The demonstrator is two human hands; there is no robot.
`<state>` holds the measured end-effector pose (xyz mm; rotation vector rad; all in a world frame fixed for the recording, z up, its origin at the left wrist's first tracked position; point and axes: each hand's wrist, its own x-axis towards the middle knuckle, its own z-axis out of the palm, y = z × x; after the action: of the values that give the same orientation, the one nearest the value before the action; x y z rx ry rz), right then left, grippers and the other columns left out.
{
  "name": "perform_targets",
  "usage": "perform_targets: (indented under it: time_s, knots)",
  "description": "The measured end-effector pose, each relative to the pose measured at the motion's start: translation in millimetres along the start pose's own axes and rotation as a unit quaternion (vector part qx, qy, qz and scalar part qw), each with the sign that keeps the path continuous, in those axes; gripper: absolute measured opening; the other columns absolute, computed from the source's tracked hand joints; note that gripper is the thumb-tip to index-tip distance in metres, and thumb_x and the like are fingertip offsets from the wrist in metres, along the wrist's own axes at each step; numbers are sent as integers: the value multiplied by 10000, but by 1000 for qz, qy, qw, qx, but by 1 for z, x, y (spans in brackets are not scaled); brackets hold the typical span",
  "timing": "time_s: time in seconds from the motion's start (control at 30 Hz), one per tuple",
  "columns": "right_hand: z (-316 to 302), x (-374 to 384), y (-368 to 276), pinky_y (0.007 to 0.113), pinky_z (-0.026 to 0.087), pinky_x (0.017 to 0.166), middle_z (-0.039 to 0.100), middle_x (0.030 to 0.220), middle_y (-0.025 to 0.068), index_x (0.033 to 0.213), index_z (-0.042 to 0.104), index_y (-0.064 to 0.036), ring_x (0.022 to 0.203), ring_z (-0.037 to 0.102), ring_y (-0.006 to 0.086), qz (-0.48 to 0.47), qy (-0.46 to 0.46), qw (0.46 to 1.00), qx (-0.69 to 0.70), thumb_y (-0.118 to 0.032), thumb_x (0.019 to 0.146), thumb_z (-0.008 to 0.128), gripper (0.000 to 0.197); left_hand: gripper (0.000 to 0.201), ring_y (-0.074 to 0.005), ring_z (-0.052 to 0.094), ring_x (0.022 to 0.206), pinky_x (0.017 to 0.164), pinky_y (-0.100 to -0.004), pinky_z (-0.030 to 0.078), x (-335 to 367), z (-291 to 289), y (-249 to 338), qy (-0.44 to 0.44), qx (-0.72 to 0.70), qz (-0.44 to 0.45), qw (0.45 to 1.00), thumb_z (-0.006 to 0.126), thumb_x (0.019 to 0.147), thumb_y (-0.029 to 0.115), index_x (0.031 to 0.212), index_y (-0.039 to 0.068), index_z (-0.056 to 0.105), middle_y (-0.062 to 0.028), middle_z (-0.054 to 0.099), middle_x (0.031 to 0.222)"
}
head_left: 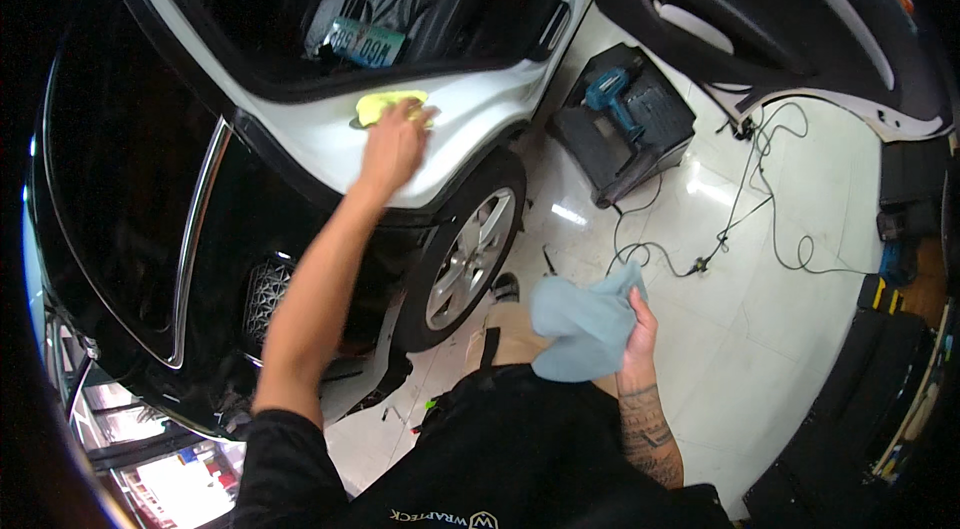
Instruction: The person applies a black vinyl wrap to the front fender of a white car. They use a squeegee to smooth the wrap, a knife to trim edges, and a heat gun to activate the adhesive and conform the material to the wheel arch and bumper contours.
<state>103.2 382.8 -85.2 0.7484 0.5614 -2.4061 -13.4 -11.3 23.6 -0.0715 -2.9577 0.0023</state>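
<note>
Stretched forward, my left hand presses a bright yellow cloth against the car's white fender, just below the windshield and above the front wheel. Its fingers are bent over the cloth. A small dark piece shows at the cloth's left edge; I cannot make out what it is. Closer to my body, my right hand grips a grey-blue cloth by its right side. That cloth hangs loosely in folds in front of my waist, apart from the car.
An open car door spans the upper right. Near the front wheel, a black toolbox carries a teal cordless tool. Dark cables loop over the white tiled floor. The black hood lies left.
</note>
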Motion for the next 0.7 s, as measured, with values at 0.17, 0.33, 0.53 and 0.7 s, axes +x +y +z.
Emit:
perform_targets:
  time_s: [0.17,0.33,0.53,0.7]
  knots:
    - [-51,-47,-60,475,497,964,618,1213,195,1279,520,-6,1084,626,339,-88,51,995,2,-335,977,527,447,264,-317,515,1178,855,-448,529,31,35,-76,-201,269,-58,940,482,916,154,1020,82,713,-100,614,1180]
    - [-99,-58,-91,472,492,972,612,1227,201,1283,510,-5,1104,618,346,-142,83,985,54,-360,983,512,464,255,-326,458,1231,950,-580,397,41,47,-75,-239,288,-91,923,579,852,199,1036,91,719,-101,571,1238]
    - [-89,-49,-111,465,480,990,605,1246,196,1303,495,-9,1124,609,342,-174,50,983,40,-344,998,485,453,329,-356,414,1294,997,-690,286,39,57,-48,-283,266,-165,907,584,834,233,1113,95,691,-174,503,1311]
    - [-75,-7,-115,479,468,1002,592,1275,188,1312,496,-19,1145,596,341,-162,47,985,38,-335,1007,463,441,365,-402,342,1381,1070,-721,203,29,65,-14,-259,224,-179,922,585,819,216,1110,22,689,-230,474,1371]
